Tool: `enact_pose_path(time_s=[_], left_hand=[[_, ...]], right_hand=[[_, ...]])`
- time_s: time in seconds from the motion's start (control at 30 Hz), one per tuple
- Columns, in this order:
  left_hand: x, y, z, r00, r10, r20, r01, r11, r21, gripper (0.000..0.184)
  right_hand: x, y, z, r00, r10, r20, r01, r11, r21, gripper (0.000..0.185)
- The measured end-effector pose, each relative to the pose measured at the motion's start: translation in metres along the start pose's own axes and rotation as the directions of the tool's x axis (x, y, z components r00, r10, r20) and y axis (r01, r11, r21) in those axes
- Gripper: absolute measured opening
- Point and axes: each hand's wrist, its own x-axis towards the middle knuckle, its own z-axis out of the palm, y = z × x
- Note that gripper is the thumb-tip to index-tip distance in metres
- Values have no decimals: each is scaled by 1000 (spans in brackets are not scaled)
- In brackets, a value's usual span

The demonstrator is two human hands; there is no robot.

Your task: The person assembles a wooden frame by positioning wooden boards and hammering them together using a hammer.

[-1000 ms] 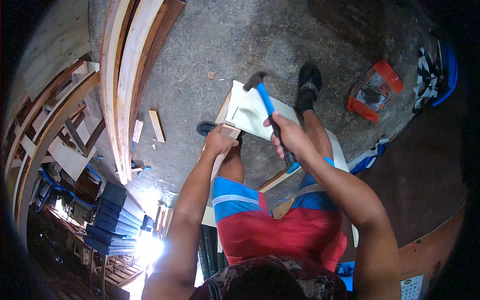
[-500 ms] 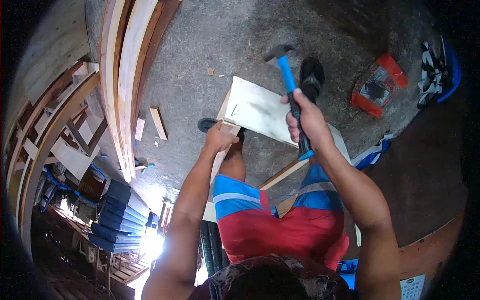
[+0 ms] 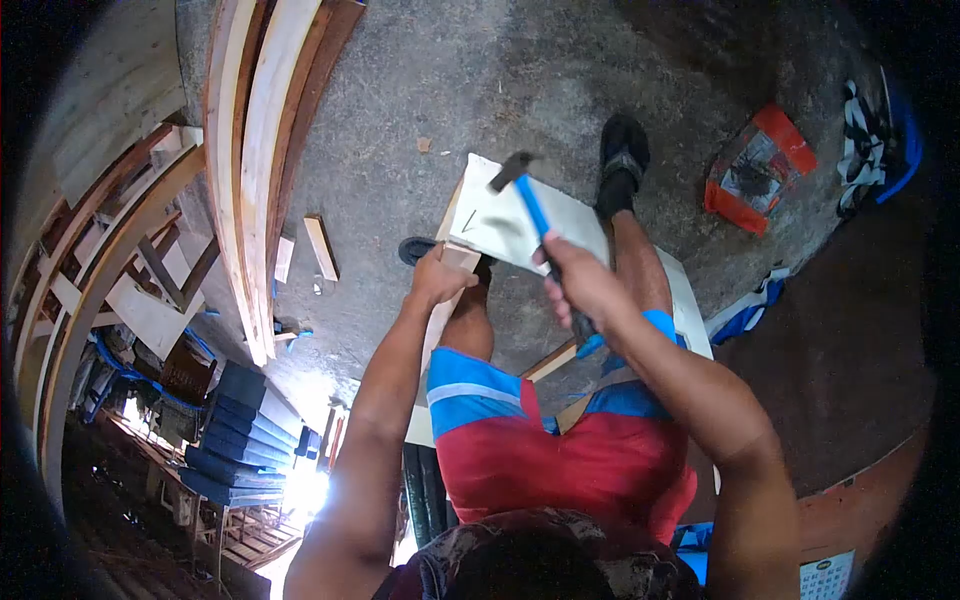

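Note:
My left hand [image 3: 440, 278] is wrapped round a wooden piece [image 3: 459, 258] at the near left corner of a white board [image 3: 500, 222]. A nail [image 3: 469, 220] sticks up from the board close to that corner. In my right hand [image 3: 580, 283] is a hammer [image 3: 533, 205] with a blue and black handle. Its dark head hangs above the far part of the board, apart from the nail. Below the board, a wooden strip [image 3: 552, 361] runs between my legs.
Long curved wooden pieces [image 3: 262, 150] lie at the upper left, beside a curved wooden frame [image 3: 110, 240]. A small wood block [image 3: 320, 247] rests on the concrete floor. An orange plastic bag [image 3: 762, 168] lies to the right, near blue and white cloth [image 3: 748, 305].
Since half a second ago, my right hand has brought the hammer down and to the left, from beyond the board to over it. My left hand has stayed in place on the wood.

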Motion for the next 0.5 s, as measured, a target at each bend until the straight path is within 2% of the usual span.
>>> enact_pose_path(time_s=[0.03, 0.07, 0.1, 0.17, 0.23, 0.27, 0.3, 0.37, 0.4, 0.43, 0.5], left_hand=[[2, 8, -6, 1000, 5, -7, -5, 1000, -4, 76], [-4, 19, -11, 999, -12, 34, 13, 999, -30, 75], [-9, 24, -14, 997, -31, 75, 35, 998, -52, 74], [1, 15, -7, 999, -13, 40, 13, 1000, 8, 71], [-3, 12, -3, 1000, -23, -1, 23, 1000, -13, 69], [-5, 12, -4, 1000, -22, 1, 22, 1000, -9, 69], [-4, 13, -5, 1000, -22, 3, 22, 1000, -12, 68], [-3, 20, -7, 1000, -25, 5, 25, 999, -21, 68], [-3, 22, -9, 999, -35, 5, 35, 998, -43, 68], [-10, 20, -9, 998, -54, 12, 55, 996, -64, 68], [-9, 26, -13, 1000, -18, 2, 18, 998, -59, 69]], right_hand=[[-8, -12, -3, 993, -90, -75, 92, 996, 13, 41], [-29, -35, 1, 974, -112, -197, 123, 991, 46, 41], [-22, -30, -5, 948, -215, -232, 241, 967, 86, 41], [-13, -27, -7, 879, -343, -331, 395, 913, 105, 45], [5, 3, 8, 880, -393, -266, 426, 902, 75, 44], [2, 13, 11, 917, -396, -56, 384, 911, -149, 43], [6, 14, 10, 996, 52, 71, -43, 992, -116, 43], [-12, 18, 28, 995, -56, 85, 68, 986, -154, 39], [-20, 7, 26, 997, -59, 44, 60, 998, -20, 41], [-23, 1, 23, 982, -181, 49, 176, 980, 92, 44], [-23, -13, 20, 940, -333, -70, 338, 937, 87, 45]])
